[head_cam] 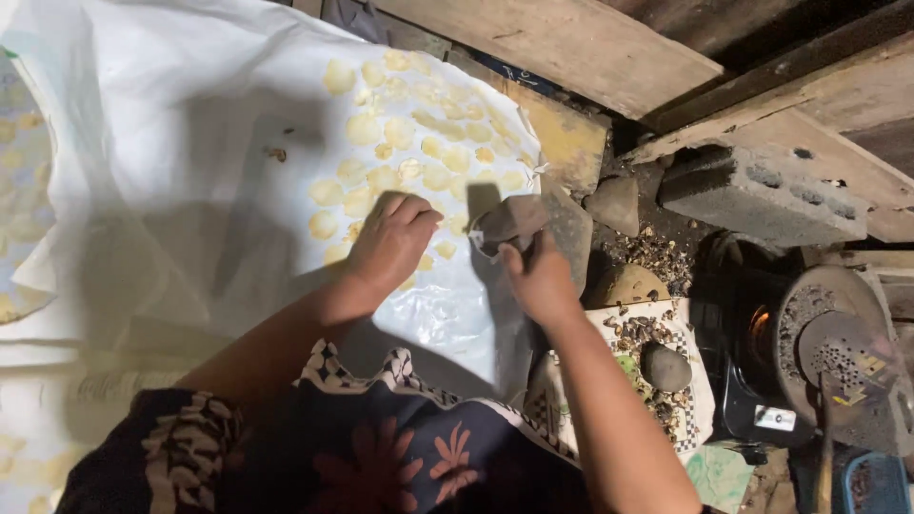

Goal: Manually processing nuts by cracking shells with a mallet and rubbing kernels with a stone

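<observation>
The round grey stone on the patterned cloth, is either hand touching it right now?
No, the round grey stone lies alone on the patterned cloth, apart from both hands.

Flat round pieces [419, 143] lie spread on a sheet [190, 143] at the left. The left hand [392, 238] rests on that sheet among them, the right hand [538, 278] just right of it, gripping a stone [509, 221]. Farther right sit a concrete block [762, 195] and, nearer, a stove [752, 352] (a rounded stone [665, 367] lies just left of it).
</observation>
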